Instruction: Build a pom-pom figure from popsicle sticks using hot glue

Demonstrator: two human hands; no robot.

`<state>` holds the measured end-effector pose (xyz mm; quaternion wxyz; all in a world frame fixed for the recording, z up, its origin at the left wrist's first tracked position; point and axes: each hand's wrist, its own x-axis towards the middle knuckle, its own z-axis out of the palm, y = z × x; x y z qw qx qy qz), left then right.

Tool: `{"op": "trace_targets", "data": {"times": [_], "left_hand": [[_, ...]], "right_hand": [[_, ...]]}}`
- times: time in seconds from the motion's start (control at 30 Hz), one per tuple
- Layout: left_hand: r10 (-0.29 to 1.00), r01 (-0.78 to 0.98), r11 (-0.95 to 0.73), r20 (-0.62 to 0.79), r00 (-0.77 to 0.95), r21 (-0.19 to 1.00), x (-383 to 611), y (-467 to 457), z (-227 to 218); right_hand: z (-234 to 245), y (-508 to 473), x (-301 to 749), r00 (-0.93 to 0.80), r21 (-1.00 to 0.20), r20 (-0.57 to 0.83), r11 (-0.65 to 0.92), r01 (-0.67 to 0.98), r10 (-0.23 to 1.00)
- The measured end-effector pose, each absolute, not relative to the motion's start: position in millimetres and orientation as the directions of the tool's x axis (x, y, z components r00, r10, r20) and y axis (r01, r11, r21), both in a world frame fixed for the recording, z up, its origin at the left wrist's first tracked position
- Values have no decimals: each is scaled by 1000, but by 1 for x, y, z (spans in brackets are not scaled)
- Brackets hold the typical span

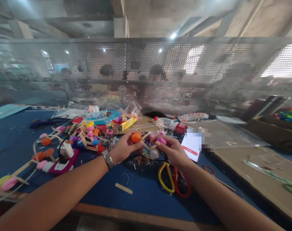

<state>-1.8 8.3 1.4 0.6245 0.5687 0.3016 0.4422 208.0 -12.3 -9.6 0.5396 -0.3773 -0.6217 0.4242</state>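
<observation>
My left hand (121,149) pinches a light wooden stick piece by its orange round disc (136,137). My right hand (173,150) grips a piece with a magenta round disc (161,141). Between the hands, thin wooden sticks (149,148) run from the discs and meet at an angle; whether they are joined I cannot tell. Below them lies a tangle of coloured rubber bands or wire (142,159). To the left sits a heap of similar stick pieces with coloured discs (90,134). Scissors with yellow and red handles (170,190) lie under my right forearm.
A loose flat stick (123,188) lies near the front edge. At left is a purple power strip (70,167) with a white plug. A phone (190,153), a red-labelled bottle (181,127) and a cardboard box (273,136) stand rightward. Behind a perforated screen (136,93) are several people.
</observation>
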Motion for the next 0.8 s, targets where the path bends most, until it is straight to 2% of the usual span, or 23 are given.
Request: {"op": "trace_targets", "data": {"times": [0.17, 0.37, 0.6, 0.8], "left_hand": [[865, -190, -25, 116, 488, 981, -2, 10, 3], [857, -168, -43, 122, 500, 985, -1, 11, -2], [834, -127, -40, 103, 542, 991, -2, 13, -6], [831, -138, -19, 92, 549, 990, -2, 15, -7]], "right_hand": [[-1, -16, 208, -182, -882, 418, 445, 151, 890], [-3, -17, 208, -192, -854, 469, 498, 149, 862], [-9, -12, 208, -252, -754, 576, 624, 203, 778], [-7, -13, 211, -279, -739, 572, 633, 231, 771]]}}
